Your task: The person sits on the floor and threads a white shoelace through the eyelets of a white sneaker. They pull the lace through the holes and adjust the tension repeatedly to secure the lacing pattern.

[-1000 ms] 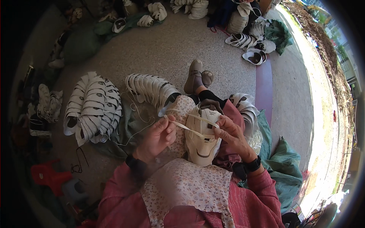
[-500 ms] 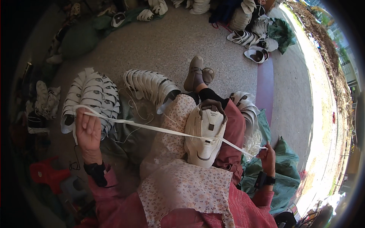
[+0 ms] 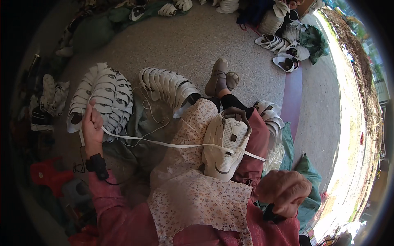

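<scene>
A white sneaker upper [image 3: 223, 149] with a brown collar rests on my lap, its toe toward me. Through its lower eyelets runs a flat white shoelace [image 3: 164, 144]. My left hand [image 3: 93, 122], raised at the left, is closed on the long side of the lace, which sags a little on its way to the shoe. The short end of the lace lies across my right thigh. My right hand [image 3: 285, 190] is lifted close to the camera, clear of that end; its fingers are curled and slightly blurred, and what they hold, if anything, is hidden.
Stacked white shoe uppers [image 3: 100, 96] stand at the left, with another curved row [image 3: 168, 88] ahead. A bundle of white laces [image 3: 275, 158] lies beside my right leg near green sacking [image 3: 310, 176]. A red plastic stool [image 3: 51, 176] is at the lower left.
My right hand has let go of the short lace end and come back and up toward the camera. My left hand has risen slightly, and the lace has slackened.
</scene>
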Demonstrator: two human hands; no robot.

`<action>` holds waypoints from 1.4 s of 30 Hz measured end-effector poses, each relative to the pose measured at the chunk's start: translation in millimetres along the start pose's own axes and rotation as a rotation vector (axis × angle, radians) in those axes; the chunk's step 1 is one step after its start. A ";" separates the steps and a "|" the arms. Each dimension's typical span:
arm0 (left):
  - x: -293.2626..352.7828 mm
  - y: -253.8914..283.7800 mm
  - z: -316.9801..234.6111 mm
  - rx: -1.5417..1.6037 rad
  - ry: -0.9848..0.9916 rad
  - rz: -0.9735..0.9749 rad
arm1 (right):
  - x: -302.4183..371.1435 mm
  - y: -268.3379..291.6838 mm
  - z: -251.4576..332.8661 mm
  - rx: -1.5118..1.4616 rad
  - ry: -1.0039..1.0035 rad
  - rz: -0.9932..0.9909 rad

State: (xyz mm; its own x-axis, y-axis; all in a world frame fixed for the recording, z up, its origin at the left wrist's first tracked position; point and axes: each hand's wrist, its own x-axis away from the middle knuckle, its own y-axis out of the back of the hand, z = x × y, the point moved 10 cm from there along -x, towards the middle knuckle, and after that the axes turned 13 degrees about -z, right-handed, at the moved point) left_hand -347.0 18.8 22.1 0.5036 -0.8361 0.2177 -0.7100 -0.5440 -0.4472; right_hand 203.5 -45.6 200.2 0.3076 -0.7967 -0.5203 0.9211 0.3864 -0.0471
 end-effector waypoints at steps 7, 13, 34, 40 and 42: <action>111.0 -182.5 124.7 -0.706 -0.162 0.452 | -26.1 -59.8 53.2 -0.270 0.267 0.370; 171.1 -250.3 171.8 -0.768 -0.330 0.765 | -28.5 -70.8 57.7 -0.287 0.319 0.450; 201.7 -268.0 185.6 -0.938 -0.508 0.955 | 32.6 -18.0 -142.2 0.901 -0.324 0.138; 200.3 -270.8 182.6 -0.992 -0.545 0.901 | 33.8 -14.0 -151.9 0.829 -0.435 0.024; 199.1 -271.4 182.1 -0.990 -0.567 0.884 | 34.9 -14.1 -155.0 0.830 -0.442 0.006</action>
State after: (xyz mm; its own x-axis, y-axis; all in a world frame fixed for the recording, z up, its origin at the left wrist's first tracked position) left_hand 35.6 12.9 28.8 -0.3159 -0.9066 -0.2799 -0.8120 0.1057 0.5740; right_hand 164.3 -6.7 50.6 0.2184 -0.9658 -0.1399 0.7423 0.0713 0.6663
